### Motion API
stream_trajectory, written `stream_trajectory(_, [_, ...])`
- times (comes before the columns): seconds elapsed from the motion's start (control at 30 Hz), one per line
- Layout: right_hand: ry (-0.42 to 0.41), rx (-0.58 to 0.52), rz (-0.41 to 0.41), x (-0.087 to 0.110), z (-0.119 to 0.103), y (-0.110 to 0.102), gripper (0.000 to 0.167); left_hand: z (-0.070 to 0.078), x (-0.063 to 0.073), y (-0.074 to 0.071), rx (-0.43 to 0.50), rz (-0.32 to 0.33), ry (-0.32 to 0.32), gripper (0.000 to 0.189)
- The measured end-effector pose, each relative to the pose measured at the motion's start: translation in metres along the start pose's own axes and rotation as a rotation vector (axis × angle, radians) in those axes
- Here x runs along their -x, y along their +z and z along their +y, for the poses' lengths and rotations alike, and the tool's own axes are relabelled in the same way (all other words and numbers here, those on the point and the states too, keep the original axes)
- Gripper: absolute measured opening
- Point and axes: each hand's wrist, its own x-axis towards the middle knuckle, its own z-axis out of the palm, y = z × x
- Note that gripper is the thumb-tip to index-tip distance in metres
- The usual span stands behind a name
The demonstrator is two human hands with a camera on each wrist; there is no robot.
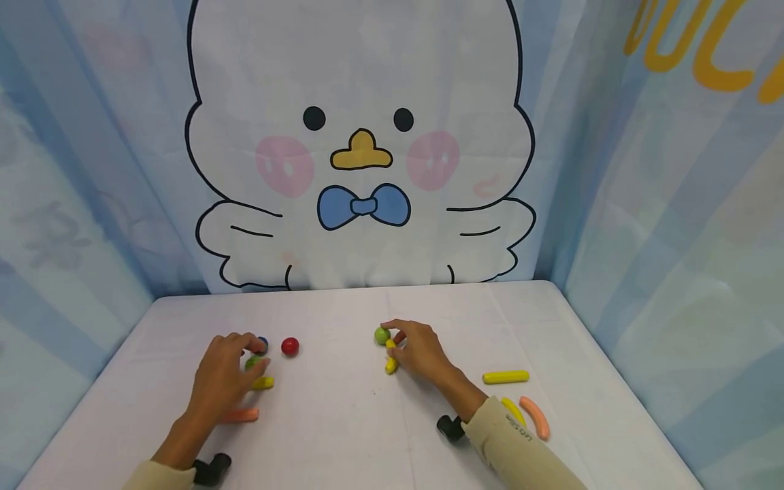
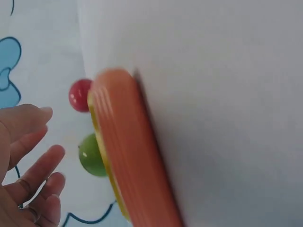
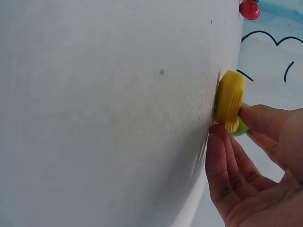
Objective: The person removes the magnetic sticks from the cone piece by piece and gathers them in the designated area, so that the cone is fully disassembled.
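Note:
My right hand (image 1: 419,350) reaches down to the table and pinches a short, faceted yellow toy piece (image 3: 230,100). Beside that piece, under the index finger, sits a green ball (image 1: 382,335). Over on the left, my left hand (image 1: 222,378) hovers with thumb and fingers apart, holding nothing. Around it lie another green ball (image 2: 93,155), a yellow piece (image 1: 263,383), a ridged orange stick (image 2: 135,146) and a blue ball (image 1: 263,345), each partly hidden. A red ball (image 1: 290,347) rests just right of that hand.
Toward the right of the white table (image 1: 343,435) are a straight yellow bar (image 1: 505,377), a curved yellow piece (image 1: 513,411) and a curved orange piece (image 1: 535,418). A printed curtain (image 1: 361,252) borders the table's far edge and sides.

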Motion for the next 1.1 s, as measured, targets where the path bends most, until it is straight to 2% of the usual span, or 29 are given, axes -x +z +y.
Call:
stream_trajectory(0.2, [-0.041,-0.042,-0.007,0.003,0.002,-0.003,0.05,0.023,-0.002,0.008,0.024,0.026,0.068,0.026])
stream_trajectory(0.33, [-0.059,-0.062,-0.024,0.005,0.003,-0.004,0.05,0.041,-0.004,0.017,0.029,0.016,0.12,0.027])
stream_trajectory(0.57, [-0.054,-0.057,-0.064,0.011,-0.001,-0.006,0.049,0.073,-0.008,0.036,-0.009,-0.061,0.177,0.029])
stream_trajectory(0.77, [-0.024,-0.043,-0.082,0.015,-0.002,-0.008,0.042,0.096,-0.011,0.052,0.034,-0.149,0.197,0.033])
stream_trajectory(0.93, [-0.013,-0.045,-0.116,0.017,-0.003,-0.01,0.03,0.108,-0.014,0.064,0.056,-0.194,0.227,0.039])
stream_trajectory(1.1, [-0.067,-0.041,-0.183,0.018,-0.003,-0.011,0.026,0.114,-0.016,0.075,0.087,-0.243,0.253,0.04])
